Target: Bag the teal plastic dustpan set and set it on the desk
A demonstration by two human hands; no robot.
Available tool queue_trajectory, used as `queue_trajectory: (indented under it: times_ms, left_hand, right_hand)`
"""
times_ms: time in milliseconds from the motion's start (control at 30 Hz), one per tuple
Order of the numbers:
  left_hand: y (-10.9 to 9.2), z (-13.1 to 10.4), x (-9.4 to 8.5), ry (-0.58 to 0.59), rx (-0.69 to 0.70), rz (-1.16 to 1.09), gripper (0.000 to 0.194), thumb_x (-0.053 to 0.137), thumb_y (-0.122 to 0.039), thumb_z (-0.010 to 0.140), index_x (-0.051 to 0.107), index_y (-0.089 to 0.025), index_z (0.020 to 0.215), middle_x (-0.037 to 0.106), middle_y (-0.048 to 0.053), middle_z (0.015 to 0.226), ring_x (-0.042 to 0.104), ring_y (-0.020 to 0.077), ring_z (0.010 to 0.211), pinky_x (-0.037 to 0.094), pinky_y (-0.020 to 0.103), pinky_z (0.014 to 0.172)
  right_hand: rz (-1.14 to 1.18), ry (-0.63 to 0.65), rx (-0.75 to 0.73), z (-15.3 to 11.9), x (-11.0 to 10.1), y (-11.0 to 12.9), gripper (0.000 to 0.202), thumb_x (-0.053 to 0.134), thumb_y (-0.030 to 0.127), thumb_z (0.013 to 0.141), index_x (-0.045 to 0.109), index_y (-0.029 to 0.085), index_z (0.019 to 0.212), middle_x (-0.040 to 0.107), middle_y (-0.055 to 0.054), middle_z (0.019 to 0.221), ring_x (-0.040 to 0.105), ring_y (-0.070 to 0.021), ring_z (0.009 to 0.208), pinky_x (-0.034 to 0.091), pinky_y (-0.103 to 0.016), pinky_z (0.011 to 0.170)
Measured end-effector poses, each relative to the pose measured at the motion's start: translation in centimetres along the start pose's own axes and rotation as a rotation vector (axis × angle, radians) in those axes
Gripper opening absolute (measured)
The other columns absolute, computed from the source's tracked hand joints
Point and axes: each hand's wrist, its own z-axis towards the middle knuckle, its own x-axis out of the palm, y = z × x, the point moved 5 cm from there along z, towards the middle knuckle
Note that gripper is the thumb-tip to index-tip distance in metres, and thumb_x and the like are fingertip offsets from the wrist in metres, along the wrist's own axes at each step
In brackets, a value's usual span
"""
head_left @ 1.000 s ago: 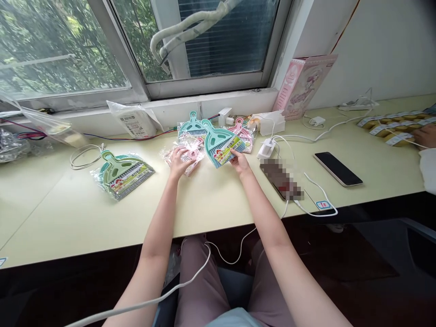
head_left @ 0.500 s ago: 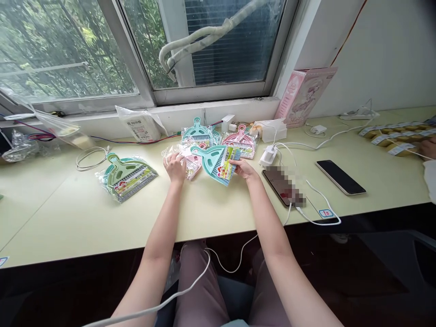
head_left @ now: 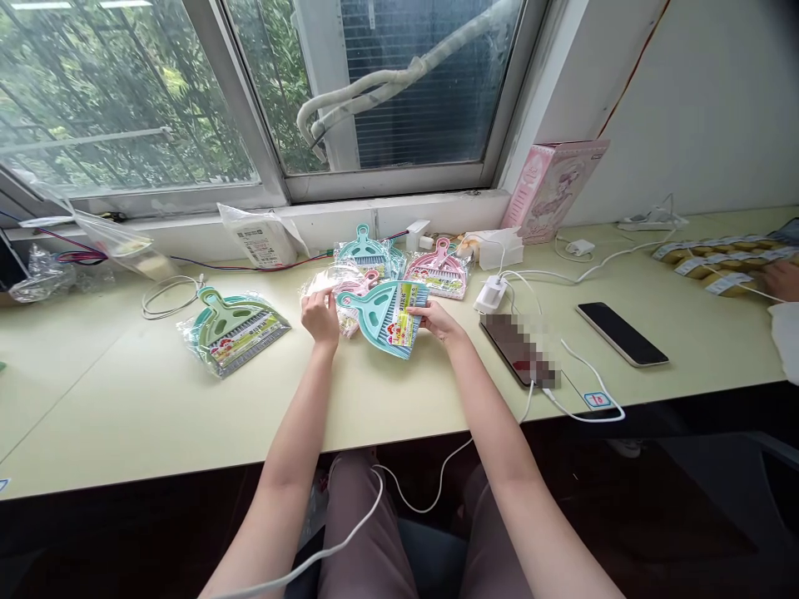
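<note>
A teal dustpan-and-brush set (head_left: 374,318) with a printed card is tilted above the table. My right hand (head_left: 437,320) grips it by the bristle end, thumb over the card. At the handle end, my left hand (head_left: 320,318) is closed on a clear plastic bag (head_left: 320,283); its fingertips are partly hidden. Just behind lies a pink dustpan set (head_left: 353,304), mostly covered by the teal one. Farther back rest a bagged teal set (head_left: 363,244) and a bagged pink set (head_left: 440,268). Green and teal sets in wrap (head_left: 240,329) lie to the left.
To the right are a phone with a cable (head_left: 515,349), a white charger (head_left: 490,293) and another phone (head_left: 621,333). A pink box (head_left: 553,191) stands by the wall. Another person's hand (head_left: 783,279) is at far right, beside yellowish packs (head_left: 717,270). A white packet (head_left: 259,237) leans near the window.
The teal dustpan set has shifted slightly left and turned, its handle coming close to my left hand. My left fingers have closed more tightly at the plastic bag. The camera view has tilted a little.
</note>
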Motion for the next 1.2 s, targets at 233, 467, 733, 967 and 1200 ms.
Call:
queue_trajectory:
  times_ms: [233,467,733,967,1200]
  left_hand:
    - [-1.7,-1.1,1.3,-0.029,0.201,-0.022,0.032,0.043,-0.038,0.097,0.07,-0.024,0.105,0.07,0.009,0.11,0.056,0.0275,0.111,0.043,0.037,0.092]
    - [-2.8,-1.6,1.3,-0.106,0.396,-0.177,0.031,0.045,-0.039,0.096,0.073,-0.025,0.098,0.065,0.007,0.125,0.056,0.0247,0.114,0.046,0.037,0.09]
    - [-5.1,-3.3,0.7,0.013,0.474,-0.402,0.036,0.049,-0.05,0.092,0.068,-0.027,0.111,0.05,0.008,0.142,0.04,0.026,0.136,0.009,0.048,0.121]
    - [0.5,0.2,1.5,-0.034,-0.465,-1.193,0.066,0.02,-0.062,0.095,0.038,-0.019,0.142,0.035,0.015,0.153,0.027,0.0236,0.145,0.026,0.045,0.116]
    - [-1.5,-1.4,3.6,0.535,-0.673,-1.744,0.071,0.026,-0.068,0.091,0.053,-0.018,0.133,0.063,0.015,0.127,0.054,0.0315,0.124,0.043,0.052,0.103]
  right_hand:
    - [0.1,-0.075,-0.132,0.4,1.7,-0.7,0.015,0.075,0.016,0.071,0.07,0.015,0.086,0.076,-0.006,0.088,0.071,-0.0183,0.076,0.06,-0.03,0.068]
    - [0.095,-0.066,-0.154,0.4,1.8,-0.6,0.021,0.078,0.019,0.068,0.071,0.015,0.087,0.076,-0.006,0.091,0.07,-0.0191,0.079,0.06,-0.031,0.07]
    - [0.055,0.025,-0.136,0.5,2.5,-1.1,0.026,0.082,0.022,0.064,0.071,0.013,0.086,0.076,-0.008,0.09,0.07,-0.0202,0.077,0.059,-0.033,0.068]
    - [0.261,0.02,-0.148,0.8,2.4,-1.4,0.024,0.079,0.02,0.067,0.071,0.014,0.089,0.076,-0.007,0.093,0.07,-0.0183,0.078,0.058,-0.029,0.072]
    - [0.158,0.13,-0.036,0.4,4.2,-2.6,0.025,0.081,0.018,0.066,0.071,0.013,0.089,0.075,-0.008,0.093,0.07,-0.0183,0.077,0.059,-0.029,0.07]
